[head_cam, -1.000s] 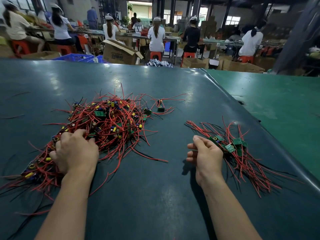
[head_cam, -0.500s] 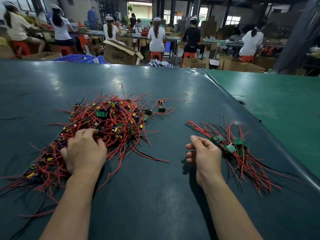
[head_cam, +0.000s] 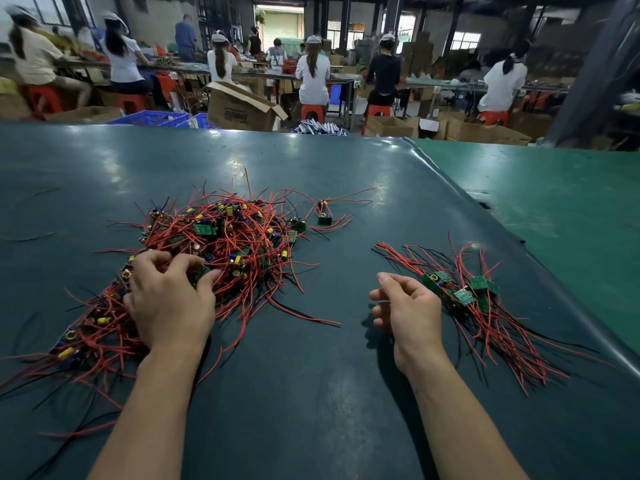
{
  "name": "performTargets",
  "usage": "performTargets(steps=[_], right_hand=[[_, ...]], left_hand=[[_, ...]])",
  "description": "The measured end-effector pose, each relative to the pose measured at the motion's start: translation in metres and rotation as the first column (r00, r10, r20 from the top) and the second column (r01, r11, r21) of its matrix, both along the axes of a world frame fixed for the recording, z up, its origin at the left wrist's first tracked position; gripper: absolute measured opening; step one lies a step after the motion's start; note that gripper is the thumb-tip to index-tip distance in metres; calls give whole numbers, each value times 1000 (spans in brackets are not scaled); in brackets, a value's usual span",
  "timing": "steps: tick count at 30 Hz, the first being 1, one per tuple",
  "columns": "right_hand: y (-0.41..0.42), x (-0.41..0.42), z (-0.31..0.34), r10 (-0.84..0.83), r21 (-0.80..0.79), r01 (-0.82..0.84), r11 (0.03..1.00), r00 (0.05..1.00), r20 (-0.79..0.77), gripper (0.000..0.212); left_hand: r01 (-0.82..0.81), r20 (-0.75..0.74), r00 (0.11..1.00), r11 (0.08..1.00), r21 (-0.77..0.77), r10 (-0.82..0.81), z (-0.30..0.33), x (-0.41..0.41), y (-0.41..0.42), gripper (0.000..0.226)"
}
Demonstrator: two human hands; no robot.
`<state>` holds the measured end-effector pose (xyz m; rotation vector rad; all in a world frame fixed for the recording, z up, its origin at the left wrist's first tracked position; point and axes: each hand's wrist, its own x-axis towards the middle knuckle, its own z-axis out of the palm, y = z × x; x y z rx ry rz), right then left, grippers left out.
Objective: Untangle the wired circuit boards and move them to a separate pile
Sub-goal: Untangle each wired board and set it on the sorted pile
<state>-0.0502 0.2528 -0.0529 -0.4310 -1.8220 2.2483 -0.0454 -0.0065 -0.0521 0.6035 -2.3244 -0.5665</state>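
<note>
A big tangled pile of wired circuit boards (head_cam: pixel 221 237), with red and black wires, small green boards and yellow parts, lies at the left on the dark table (head_cam: pixel 311 393). My left hand (head_cam: pixel 169 299) rests on the pile's near side, its fingers curled into the wires and pinching a small green board (head_cam: pixel 200 271). A smaller sorted pile (head_cam: pixel 481 299) of boards with wires fanned out lies at the right. My right hand (head_cam: pixel 405 306) hovers just left of that pile, its fingers loosely curled and holding nothing. One separate wired board (head_cam: pixel 325 218) lies behind the big pile.
The dark table covering ends at a raised seam (head_cam: pixel 485 220) on the right, with a green surface (head_cam: pixel 561 209) beyond. Behind the far table edge stand an open cardboard box (head_cam: pixel 239 107), blue crates (head_cam: pixel 152 117) and several seated people at benches.
My left hand has slid right and forward over the tangled pile and its fingers have closed on a green board. My right hand has hardly moved.
</note>
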Motion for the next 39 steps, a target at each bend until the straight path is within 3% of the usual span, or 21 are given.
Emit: performTargets(steps=[5, 8, 11, 14, 16, 19, 22, 23, 25, 27, 31, 34, 36, 39], right_hand=[[-1, 2, 4, 4, 1, -4, 1000, 1000, 6, 7], [-4, 6, 9, 39, -6, -39, 999, 999, -36, 8], [-12, 12, 12, 278, -60, -284, 957, 957, -88, 11], [-24, 19, 11, 556, -56, -557, 828, 830, -35, 25], [-26, 20, 10, 624, -108, -629, 769, 777, -79, 29], [-21, 16, 10, 587, -205, -615, 761, 788, -187, 24], [-16, 11, 12, 477, -280, -519, 807, 854, -209, 23], [-16, 11, 12, 427, -286, -469, 835, 882, -201, 21], [-16, 9, 12, 329, -247, -366, 897, 927, -180, 14], [-17, 8, 11, 266, -199, -298, 934, 948, -172, 10], [-23, 11, 9, 228, -7, -231, 973, 962, -148, 15], [-27, 12, 8, 244, 138, -219, 966, 949, -201, 15], [-28, 12, 8, 277, 109, -259, 960, 939, -204, 15], [-27, 13, 9, 317, -52, -327, 944, 937, -148, 13]], left_hand=[[-24, -470, 882, 994, -103, -27, 6, 7, 8, 29], [130, -627, 734, 959, -251, -264, 8, 11, 25, 27], [361, -597, 586, 837, -411, -547, 8, 17, 58, 25], [500, -551, 493, 738, -453, -673, 4, 19, 86, 25], [573, -523, 428, 668, -474, -737, 0, 18, 96, 26], [711, -499, 368, 583, -393, -785, -4, 17, 101, 25], [811, -585, 459, 584, -30, -668, -3, 17, 103, 19], [834, -598, 506, 530, 155, -621, -2, 16, 104, 17], [822, -583, 563, 322, 470, -585, -1, 13, 106, 13], [758, -576, 603, 171, 629, -552, -1, 10, 106, 14], [592, -597, 727, -131, 795, -339, 2, 5, 105, 13], [494, -573, 757, -299, 816, -314, 3, 3, 101, 18], [473, -565, 734, -313, 823, -376, 3, 3, 101, 23], [474, -531, 729, -242, 847, -432, 1, 4, 104, 16]])
